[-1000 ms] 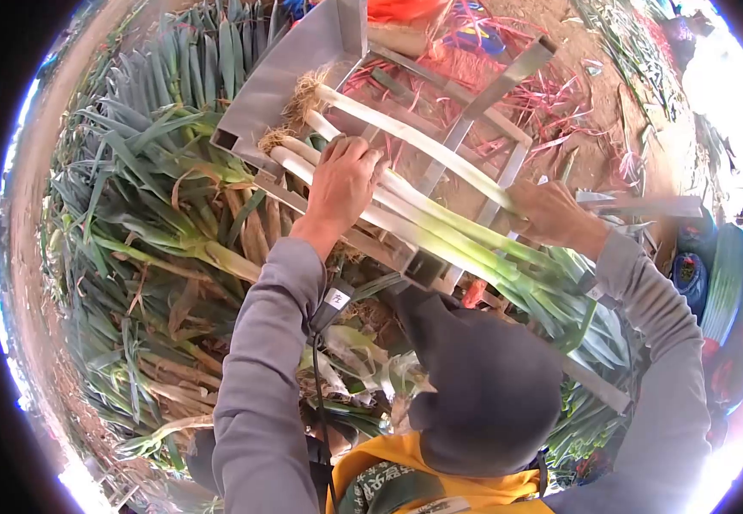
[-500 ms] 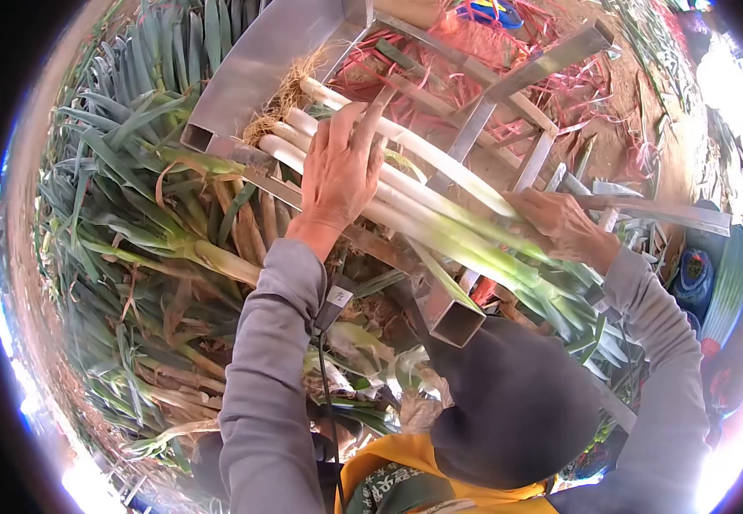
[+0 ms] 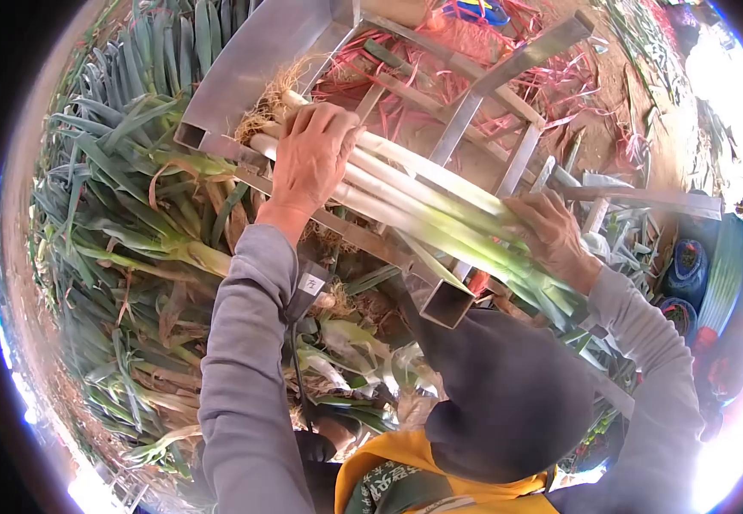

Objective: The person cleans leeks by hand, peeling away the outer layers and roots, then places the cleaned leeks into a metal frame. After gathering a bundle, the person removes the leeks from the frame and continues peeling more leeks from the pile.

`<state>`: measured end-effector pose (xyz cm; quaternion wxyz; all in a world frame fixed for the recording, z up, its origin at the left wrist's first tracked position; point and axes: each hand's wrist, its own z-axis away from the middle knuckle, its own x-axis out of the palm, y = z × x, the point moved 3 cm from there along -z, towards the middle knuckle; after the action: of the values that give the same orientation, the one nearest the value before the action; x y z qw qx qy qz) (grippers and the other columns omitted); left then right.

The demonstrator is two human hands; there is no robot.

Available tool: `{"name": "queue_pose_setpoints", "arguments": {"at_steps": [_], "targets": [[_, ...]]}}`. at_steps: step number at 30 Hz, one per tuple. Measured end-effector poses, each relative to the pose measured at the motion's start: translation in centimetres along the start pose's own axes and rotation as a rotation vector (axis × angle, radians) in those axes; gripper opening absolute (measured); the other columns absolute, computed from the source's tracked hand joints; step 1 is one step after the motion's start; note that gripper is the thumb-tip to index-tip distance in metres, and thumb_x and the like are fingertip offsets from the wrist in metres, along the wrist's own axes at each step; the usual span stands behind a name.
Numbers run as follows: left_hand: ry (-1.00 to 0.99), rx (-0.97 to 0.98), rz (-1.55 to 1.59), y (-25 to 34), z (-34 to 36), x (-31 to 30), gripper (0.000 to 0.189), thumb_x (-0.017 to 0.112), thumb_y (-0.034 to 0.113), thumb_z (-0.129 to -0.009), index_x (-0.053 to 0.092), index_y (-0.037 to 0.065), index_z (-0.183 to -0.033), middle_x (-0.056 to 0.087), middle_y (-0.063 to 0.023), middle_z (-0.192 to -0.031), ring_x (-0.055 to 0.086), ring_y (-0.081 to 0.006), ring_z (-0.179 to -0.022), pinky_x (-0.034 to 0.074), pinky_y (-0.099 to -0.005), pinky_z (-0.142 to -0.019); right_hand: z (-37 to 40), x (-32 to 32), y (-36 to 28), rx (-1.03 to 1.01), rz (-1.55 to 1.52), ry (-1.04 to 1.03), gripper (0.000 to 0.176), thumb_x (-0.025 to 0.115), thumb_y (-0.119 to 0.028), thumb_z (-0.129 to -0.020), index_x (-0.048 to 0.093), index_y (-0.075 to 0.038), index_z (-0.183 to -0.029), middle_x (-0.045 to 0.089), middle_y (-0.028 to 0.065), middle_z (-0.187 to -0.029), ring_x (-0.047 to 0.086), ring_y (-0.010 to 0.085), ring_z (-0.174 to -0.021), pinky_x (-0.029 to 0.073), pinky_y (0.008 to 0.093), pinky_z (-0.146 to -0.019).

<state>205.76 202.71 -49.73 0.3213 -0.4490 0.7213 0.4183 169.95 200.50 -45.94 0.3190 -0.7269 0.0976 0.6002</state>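
Observation:
Several leeks lie side by side across the metal frame, white shanks to the left and green leaves to the right. My left hand is closed over the white shanks just behind the roots. At the green end, my right hand is wrapped round the upper side of the bundle. The fingertips of both hands are partly hidden. A single green leaf hangs below the bundle over the square tube end.
A large heap of leeks fills the left side. A metal plate slopes at the upper left. Pink plastic strips litter the ground beyond the frame. Several blue-wrapped bundles stand at the right.
My left hand has moved slightly left, and its raised fingers have come down round the shanks. The upper leek now lies closer to the others. My right hand stays at the green end.

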Motion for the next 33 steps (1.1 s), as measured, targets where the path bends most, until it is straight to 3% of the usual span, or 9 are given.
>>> {"name": "queue_pose_setpoints", "arguments": {"at_steps": [8,11,14,17,20,25,31,32,33], "targets": [[0.076,-0.010,-0.072,0.5,0.1,0.5,0.010,0.067,0.020,-0.093,0.062,0.014,-0.099,0.058,-0.0024,-0.098,0.057,-0.0263,-0.105,0.045,-0.0422,-0.093,1.0,2.0,-1.3,0.049,-0.231,0.068,0.034,0.075,-0.013,-0.085,0.066,-0.001,-0.116,0.066,0.0120,-0.101,0.063,0.0328,-0.093,0.052,0.0433,-0.081],[0.028,-0.029,-0.078,0.6,0.0,0.5,0.010,0.065,0.018,-0.093,0.063,0.011,-0.101,0.061,-0.0039,-0.104,0.057,-0.0288,-0.107,0.045,-0.0437,-0.096,0.7,1.5,-1.6,0.100,-0.189,0.022,0.032,0.074,-0.011,-0.086,0.067,-0.001,-0.115,0.066,0.0118,-0.104,0.063,0.0323,-0.095,0.052,0.0416,-0.083],[0.037,-0.035,-0.094,0.5,0.0,0.5,0.011,0.066,0.017,-0.092,0.063,0.011,-0.101,0.060,-0.0043,-0.104,0.057,-0.0287,-0.107,0.045,-0.0436,-0.096,0.4,1.3,-2.8,0.141,-0.107,-0.053,0.048,0.077,-0.020,-0.085,0.061,0.002,-0.125,0.062,0.0163,-0.118,0.060,0.0346,-0.105,0.050,0.0436,-0.091],[0.059,-0.030,-0.103,0.6,0.2,0.7,0.010,0.067,0.019,-0.092,0.062,0.012,-0.098,0.058,-0.0037,-0.099,0.057,-0.0270,-0.104,0.046,-0.0427,-0.094,-0.4,3.1,-6.1,0.074,0.030,-0.054,0.103,0.084,-0.043,-0.075,0.033,0.009,-0.147,0.043,0.0271,-0.139,0.049,0.0435,-0.120,0.040,0.0534,-0.102],[0.111,-0.027,-0.127,0.6,0.0,0.1,0.011,0.068,0.020,-0.092,0.061,0.013,-0.094,0.057,-0.0029,-0.094,0.058,-0.0255,-0.100,0.047,-0.0423,-0.091,-0.8,4.4,-6.4,0.038,0.085,0.015,0.104,0.084,-0.043,-0.073,0.032,0.008,-0.148,0.043,0.0273,-0.139,0.050,0.0436,-0.117,0.042,0.0535,-0.099],[0.047,-0.107,-0.072,0.4,0.9,0.4,0.011,0.064,0.019,-0.093,0.064,0.012,-0.101,0.061,-0.0048,-0.103,0.057,-0.0282,-0.106,0.044,-0.0427,-0.095,-1.8,4.3,-4.5,-0.061,0.094,-0.016,0.100,0.084,-0.041,-0.069,0.040,0.010,-0.143,0.049,0.0264,-0.132,0.054,0.0432,-0.112,0.045,0.0513,-0.097],[0.014,-0.135,-0.012,-0.2,1.0,0.6,0.013,0.067,0.015,-0.088,0.067,0.014,-0.101,0.064,-0.0049,-0.105,0.058,-0.0278,-0.107,0.044,-0.0415,-0.096,-1.0,5.2,-3.0,-0.085,0.110,0.042,0.091,0.080,-0.044,-0.075,0.046,0.007,-0.140,0.051,0.0234,-0.135,0.052,0.0431,-0.118,0.042,0.0520,-0.099],[0.119,-0.129,0.047,-0.2,1.2,0.2,0.019,0.066,0.011,-0.086,0.067,0.013,-0.104,0.063,-0.0056,-0.105,0.060,-0.0294,-0.101,0.048,-0.0428,-0.090,-0.5,5.8,-3.3,-0.143,0.101,0.075,0.090,0.080,-0.045,-0.075,0.046,0.007,-0.140,0.051,0.0232,-0.135,0.052,0.0432,-0.118,0.042,0.0521,-0.099],[0.091,-0.154,0.138,-0.2,1.6,0.0,0.024,0.064,0.007,-0.084,0.066,0.012,-0.108,0.064,-0.0081,-0.100,0.062,-0.0318,-0.093,0.052,-0.0444,-0.080,0.0,6.3,-3.6,-0.201,0.095,0.108,0.089,0.079,-0.045,-0.076,0.046,0.007,-0.140,0.052,0.0230,-0.135,0.052,0.0433,-0.118,0.042,0.0521,-0.099]]}}
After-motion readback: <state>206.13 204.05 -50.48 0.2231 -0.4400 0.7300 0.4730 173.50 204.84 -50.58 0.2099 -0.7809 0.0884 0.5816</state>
